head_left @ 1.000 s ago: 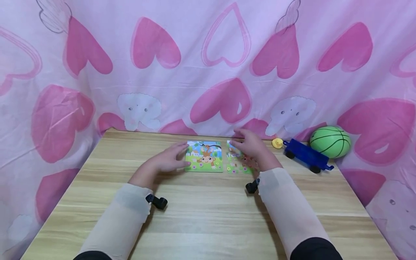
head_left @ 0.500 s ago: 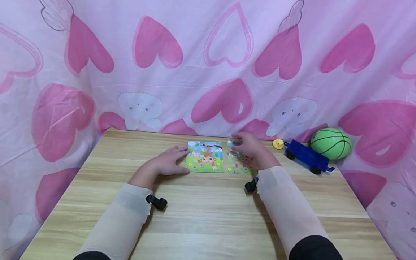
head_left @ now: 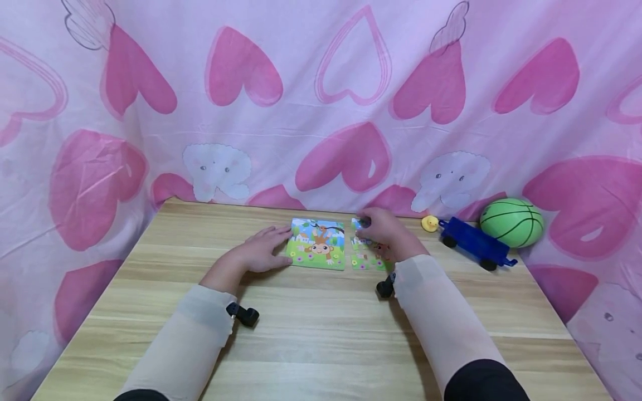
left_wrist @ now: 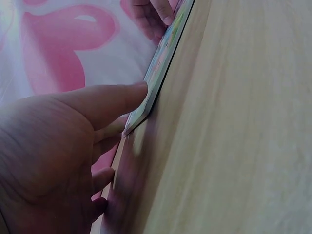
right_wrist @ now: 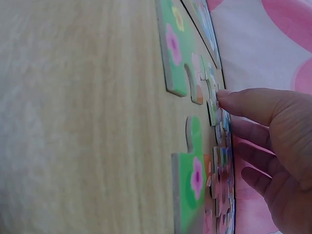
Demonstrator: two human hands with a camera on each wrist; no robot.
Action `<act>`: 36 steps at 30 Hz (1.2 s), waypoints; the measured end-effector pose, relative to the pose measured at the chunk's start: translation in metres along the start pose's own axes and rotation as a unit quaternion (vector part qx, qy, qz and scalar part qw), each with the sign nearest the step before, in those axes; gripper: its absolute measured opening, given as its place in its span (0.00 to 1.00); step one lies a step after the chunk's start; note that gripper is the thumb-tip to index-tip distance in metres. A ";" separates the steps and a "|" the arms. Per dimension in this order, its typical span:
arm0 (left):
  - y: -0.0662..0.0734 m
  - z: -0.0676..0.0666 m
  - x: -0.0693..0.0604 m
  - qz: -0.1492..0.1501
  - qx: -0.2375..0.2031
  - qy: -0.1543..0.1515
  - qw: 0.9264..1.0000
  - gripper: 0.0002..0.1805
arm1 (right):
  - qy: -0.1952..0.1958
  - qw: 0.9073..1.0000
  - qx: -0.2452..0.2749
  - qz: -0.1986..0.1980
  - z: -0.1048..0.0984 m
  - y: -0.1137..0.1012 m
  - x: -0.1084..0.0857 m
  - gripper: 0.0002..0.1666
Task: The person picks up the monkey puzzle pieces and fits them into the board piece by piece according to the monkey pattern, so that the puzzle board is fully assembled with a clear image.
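Observation:
My left hand lies at the left edge of a square monkey picture board. Its fingers are fairly straight; in the left wrist view the thumb touches the board's corner. Just right of the board, loose jigsaw pieces with the same kind of picture lie close together. Over their upper part, my right hand pinches a puzzle piece, thumb on its near side. The right hand hides several pieces in the head view. Gaps show between some pieces in the right wrist view.
A yellow toy duck, a blue toy trailer with black wheels and a green ball stand at the table's back right. A pink heart-print curtain hangs behind the wooden table.
The picture board has shifted slightly right and turned a little, the left hand staying against it. My right hand's fingers have come down and closed in on the pieces.

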State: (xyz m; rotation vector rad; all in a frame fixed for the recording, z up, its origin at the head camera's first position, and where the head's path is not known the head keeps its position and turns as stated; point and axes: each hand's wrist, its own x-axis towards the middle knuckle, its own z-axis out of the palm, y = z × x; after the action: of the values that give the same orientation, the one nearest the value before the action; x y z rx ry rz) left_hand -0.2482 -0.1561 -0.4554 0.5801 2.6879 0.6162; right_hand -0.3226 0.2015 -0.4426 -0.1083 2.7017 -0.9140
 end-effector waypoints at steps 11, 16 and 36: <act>0.003 -0.002 -0.002 0.000 0.012 0.012 1.000 0.47 | 0.033 0.992 -0.073 -0.094 0.003 -0.005 0.007 0.33; 0.003 -0.001 -0.001 0.002 0.011 0.012 1.000 0.46 | 0.039 0.995 -0.052 -0.076 0.005 -0.004 0.009 0.36; 0.008 0.003 -0.001 -0.001 0.026 0.010 1.000 0.48 | 0.037 0.990 0.105 -0.082 0.016 -0.029 -0.007 0.24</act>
State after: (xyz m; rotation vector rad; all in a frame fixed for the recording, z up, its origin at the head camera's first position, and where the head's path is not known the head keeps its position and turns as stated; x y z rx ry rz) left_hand -0.2430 -0.1486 -0.4540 0.5874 2.7304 0.5561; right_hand -0.3114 0.1700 -0.4355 -0.2609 2.6749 -1.2690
